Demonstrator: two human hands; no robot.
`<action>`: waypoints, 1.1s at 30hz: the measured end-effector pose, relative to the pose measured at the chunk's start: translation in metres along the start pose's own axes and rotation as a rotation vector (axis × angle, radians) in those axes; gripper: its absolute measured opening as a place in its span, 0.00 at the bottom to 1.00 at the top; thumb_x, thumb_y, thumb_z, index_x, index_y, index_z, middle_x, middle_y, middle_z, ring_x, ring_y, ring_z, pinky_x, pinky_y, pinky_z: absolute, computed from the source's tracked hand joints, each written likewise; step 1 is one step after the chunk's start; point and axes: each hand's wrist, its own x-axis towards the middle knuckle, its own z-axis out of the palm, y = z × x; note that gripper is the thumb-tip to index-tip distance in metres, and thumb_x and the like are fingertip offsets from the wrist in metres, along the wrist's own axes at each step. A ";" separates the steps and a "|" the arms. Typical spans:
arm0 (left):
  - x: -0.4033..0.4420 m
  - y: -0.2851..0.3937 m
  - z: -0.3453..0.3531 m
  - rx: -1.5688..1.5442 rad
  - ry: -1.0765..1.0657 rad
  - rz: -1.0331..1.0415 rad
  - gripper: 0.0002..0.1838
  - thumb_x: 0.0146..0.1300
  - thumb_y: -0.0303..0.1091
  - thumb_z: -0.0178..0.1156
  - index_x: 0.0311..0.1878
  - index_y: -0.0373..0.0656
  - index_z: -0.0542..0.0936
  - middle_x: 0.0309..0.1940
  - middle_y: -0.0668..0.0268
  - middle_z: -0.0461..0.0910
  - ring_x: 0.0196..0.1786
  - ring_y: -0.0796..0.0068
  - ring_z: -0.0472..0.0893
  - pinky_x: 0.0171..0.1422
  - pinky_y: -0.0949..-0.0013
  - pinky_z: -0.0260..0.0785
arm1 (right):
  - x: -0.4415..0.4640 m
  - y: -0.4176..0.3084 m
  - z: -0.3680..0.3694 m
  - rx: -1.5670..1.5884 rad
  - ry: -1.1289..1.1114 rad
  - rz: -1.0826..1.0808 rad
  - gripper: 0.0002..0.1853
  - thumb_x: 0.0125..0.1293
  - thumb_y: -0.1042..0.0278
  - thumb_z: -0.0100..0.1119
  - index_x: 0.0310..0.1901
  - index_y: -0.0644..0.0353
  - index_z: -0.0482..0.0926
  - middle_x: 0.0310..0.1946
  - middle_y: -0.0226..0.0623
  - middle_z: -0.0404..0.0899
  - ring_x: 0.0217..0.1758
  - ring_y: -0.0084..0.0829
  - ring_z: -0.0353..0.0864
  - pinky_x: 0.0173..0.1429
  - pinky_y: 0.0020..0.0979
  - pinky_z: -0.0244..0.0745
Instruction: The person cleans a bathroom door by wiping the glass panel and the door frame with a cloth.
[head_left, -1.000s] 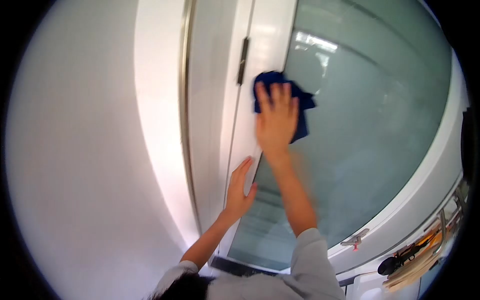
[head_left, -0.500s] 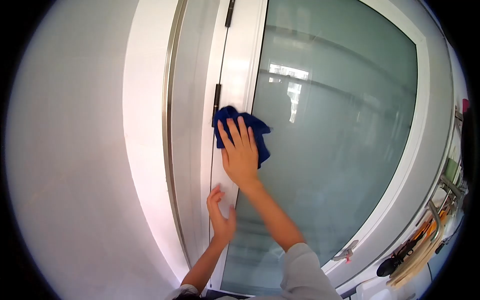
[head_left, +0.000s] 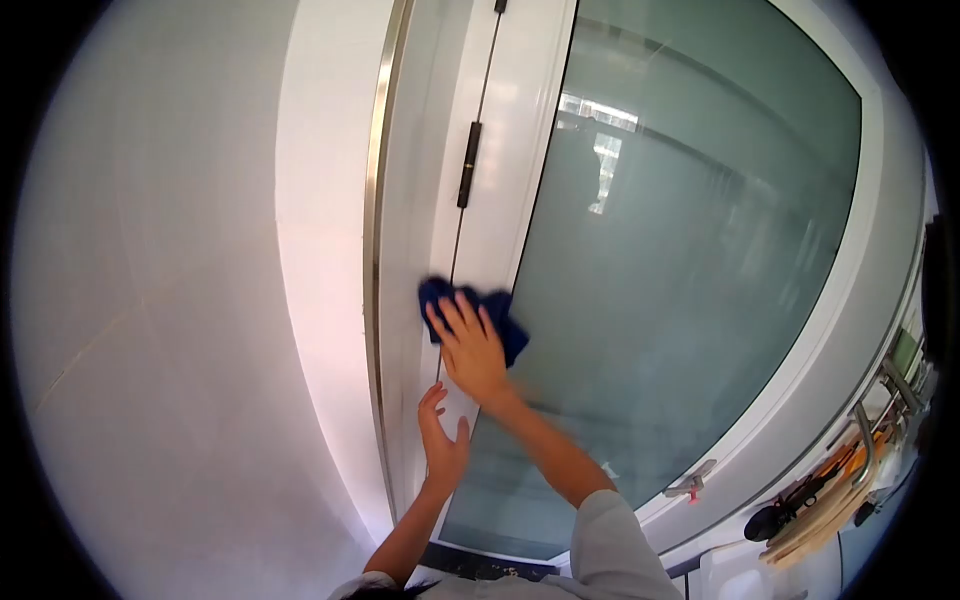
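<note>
My right hand (head_left: 472, 345) lies flat with fingers spread over a dark blue cloth (head_left: 513, 338), pressing it against the white frame of a glass door (head_left: 690, 270). The cloth covers part of the hinge-side seam, and its left edge reaches toward the jamb. Lower down, beside the same seam, is my left hand (head_left: 442, 440). Its fingers are curved and apart from the thumb, with nothing in them. A black hinge (head_left: 469, 165) shows on the seam above the cloth.
A metal strip (head_left: 375, 200) runs down the wall edge at left. The door handle (head_left: 690, 483) is at lower right. Beyond it hang kitchen utensils, among them a black ladle-like tool (head_left: 768, 522) and wooden pieces (head_left: 820, 520). A dark floor strip (head_left: 480, 562) shows at the bottom.
My right hand has slid the cloth down the door frame, away from the hinge, and closer to my left hand. The view has shifted, so the door appears farther right.
</note>
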 end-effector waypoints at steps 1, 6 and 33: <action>-0.008 -0.002 -0.005 -0.009 0.004 -0.011 0.27 0.47 0.15 0.53 0.53 0.42 0.65 0.60 0.57 0.62 0.61 0.63 0.64 0.57 0.65 0.60 | -0.029 -0.010 0.020 0.041 -0.016 -0.007 0.29 0.54 0.69 0.53 0.61 0.45 0.65 0.58 0.32 0.65 0.67 0.36 0.56 0.66 0.41 0.54; -0.047 -0.012 -0.043 0.048 -0.085 -0.099 0.25 0.49 0.17 0.53 0.53 0.41 0.66 0.56 0.58 0.65 0.58 0.62 0.66 0.56 0.64 0.62 | -0.173 0.022 0.086 -0.639 -0.056 -0.237 0.27 0.55 0.67 0.52 0.59 0.40 0.68 0.57 0.35 0.67 0.61 0.36 0.64 0.60 0.38 0.61; -0.169 -0.066 -0.031 0.280 -0.140 -0.440 0.28 0.51 0.19 0.54 0.58 0.41 0.64 0.55 0.58 0.68 0.55 0.63 0.71 0.55 0.64 0.65 | -0.221 -0.051 0.130 0.604 -0.457 0.189 0.22 0.63 0.74 0.41 0.60 0.54 0.66 0.58 0.32 0.68 0.59 0.30 0.67 0.63 0.27 0.60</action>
